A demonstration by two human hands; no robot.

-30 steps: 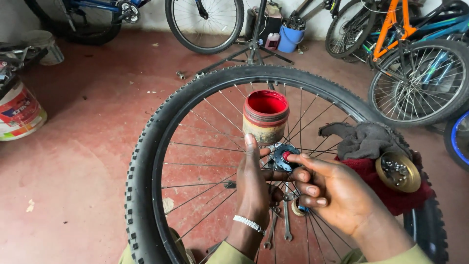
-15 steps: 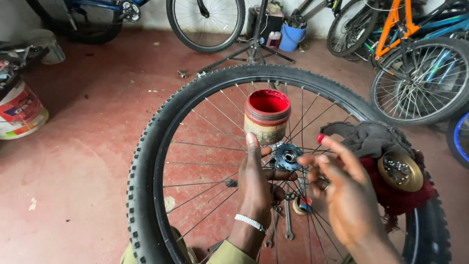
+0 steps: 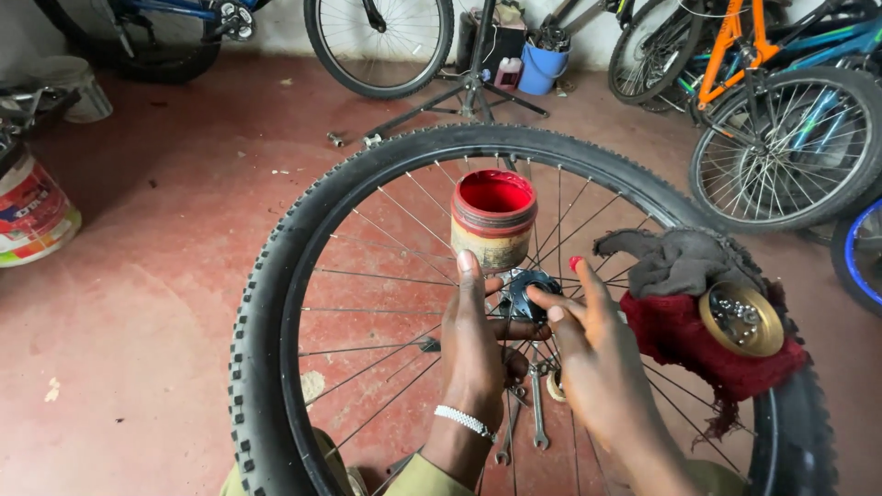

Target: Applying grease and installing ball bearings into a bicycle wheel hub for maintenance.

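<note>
Head view: nearest, spanners [image 3: 524, 413] are seen on the floor beneath the spokes; above them the left hand [image 3: 478, 354] is laid flat against the hub [image 3: 528, 292], fingers extended and not closed round it, seemingly to steady the wheel [image 3: 276, 303]; the right hand [image 3: 593, 354] is held spread beside the hub, a fingertip [image 3: 576, 264] smeared red, nothing clasped; the hub lies at the wheel's centre; just beyond, an open tub of red grease [image 3: 494, 220] is kept within reach; a brass dish of bearings [image 3: 740, 319] is rested on rags [image 3: 698, 317] over the tyre at right; bare floor is left at left; bicycles [image 3: 781, 110] crowd the far edge.
</note>
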